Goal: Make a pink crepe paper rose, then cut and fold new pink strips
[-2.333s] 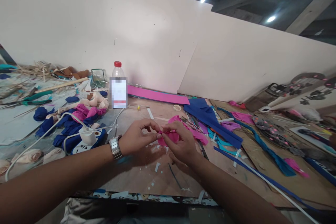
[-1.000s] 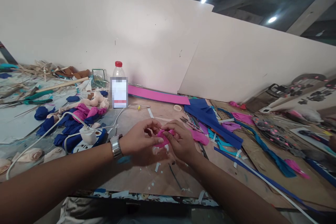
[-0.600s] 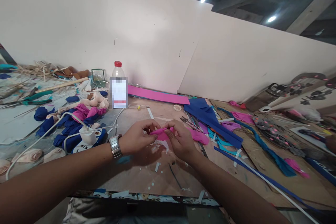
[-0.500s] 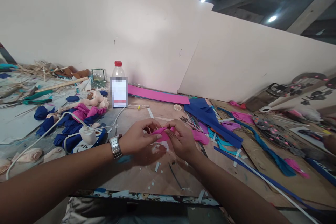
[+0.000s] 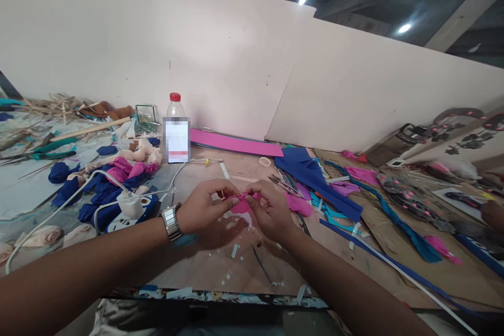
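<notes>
Between my two hands, low over the middle of the table, is a strip of pink fabric (image 5: 241, 206), gathered along its upper edge. My left hand (image 5: 210, 203), with a metal watch (image 5: 172, 221) at the wrist, pinches it between thumb and fingertips. Just to the right, my right hand (image 5: 271, 207) pinches the same strip, the two sets of fingertips close together. More pink fabric (image 5: 297, 205) shows beyond my right hand. A pair of thread snips (image 5: 284, 186) lies behind that hand, near dark blue fabric strips (image 5: 321, 181).
To the left, a power strip (image 5: 129, 215) with a white plug and cable sits by rolled fabric flowers (image 5: 98, 191). A red-capped bottle (image 5: 175, 105) stands behind a phone-like screen (image 5: 177, 140). Pliers (image 5: 55, 149) lie far left. Another person's hand (image 5: 493, 214) is at the right edge.
The upper edge of the pink fabric is bunched more tightly between my fingertips, and more of it hangs below. Both hands stay in nearly the same place.
</notes>
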Tool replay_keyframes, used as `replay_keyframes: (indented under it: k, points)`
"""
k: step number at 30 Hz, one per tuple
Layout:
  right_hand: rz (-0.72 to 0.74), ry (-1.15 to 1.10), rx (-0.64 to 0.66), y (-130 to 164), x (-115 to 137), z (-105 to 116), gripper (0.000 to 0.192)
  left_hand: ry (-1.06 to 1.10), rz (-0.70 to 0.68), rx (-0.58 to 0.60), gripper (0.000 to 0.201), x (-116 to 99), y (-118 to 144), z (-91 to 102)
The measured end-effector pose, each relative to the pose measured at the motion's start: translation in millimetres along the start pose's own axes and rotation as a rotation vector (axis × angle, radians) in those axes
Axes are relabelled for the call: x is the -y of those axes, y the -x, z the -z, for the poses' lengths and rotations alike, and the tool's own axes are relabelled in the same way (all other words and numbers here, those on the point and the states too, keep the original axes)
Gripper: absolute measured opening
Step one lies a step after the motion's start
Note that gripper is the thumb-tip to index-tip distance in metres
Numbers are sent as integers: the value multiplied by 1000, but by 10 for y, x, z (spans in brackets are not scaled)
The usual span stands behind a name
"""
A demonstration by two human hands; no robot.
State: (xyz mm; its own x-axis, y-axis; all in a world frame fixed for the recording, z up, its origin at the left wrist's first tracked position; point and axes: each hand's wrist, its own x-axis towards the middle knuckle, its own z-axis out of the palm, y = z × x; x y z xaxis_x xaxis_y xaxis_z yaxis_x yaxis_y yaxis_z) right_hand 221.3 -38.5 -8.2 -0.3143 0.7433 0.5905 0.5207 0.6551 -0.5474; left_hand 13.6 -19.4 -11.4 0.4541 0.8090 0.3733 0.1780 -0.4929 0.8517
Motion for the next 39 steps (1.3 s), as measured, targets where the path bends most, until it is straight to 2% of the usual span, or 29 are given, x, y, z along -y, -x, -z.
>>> replay_keyframes:
  k: [13, 20, 24, 34, 39]
  points:
    - [-3, 7, 58, 19, -13, -23, 12, -95, 13, 46, 16, 27, -1, -4]
    - [1, 12, 30, 11, -43, -31, 8, -211, -155, 37, 18, 0, 0, 25]
    - [-4, 13, 14, 15, -47, -33, 8, -212, -202, 37, 17, 3, 2, 27]
    - [1, -22, 29, -4, -12, -27, 9, -213, -192, 61, 17, 40, 2, 25]
    - [-3, -27, 35, -9, -4, -22, 11, -149, -94, 69, 16, 20, -9, 10]
